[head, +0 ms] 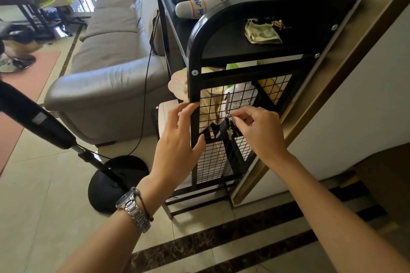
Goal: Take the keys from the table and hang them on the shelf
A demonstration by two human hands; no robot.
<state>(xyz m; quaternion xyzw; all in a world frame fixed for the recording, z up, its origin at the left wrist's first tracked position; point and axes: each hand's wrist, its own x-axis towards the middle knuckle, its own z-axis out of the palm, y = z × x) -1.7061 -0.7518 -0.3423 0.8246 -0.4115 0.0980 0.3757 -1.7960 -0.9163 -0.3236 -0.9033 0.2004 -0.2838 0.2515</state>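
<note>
- My left hand [177,137] braces the shelf [195,86] frame, fingers [188,108] spread open.
- The keys [226,127] dangle at the hook [227,104] on the mesh.
- My right hand [257,131] pinches their ring; I'd seat it fully before releasing.

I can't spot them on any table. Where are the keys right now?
The keys hang at the hook on the shelf's wire mesh side, centre of the head view, pinched by the right hand.

Black metal shelf [195,55] with wire-mesh side, stands on tiled floor [55,184]. Top board carries a crumpled banknote [263,33] and small brass trinket [279,23].
</note>
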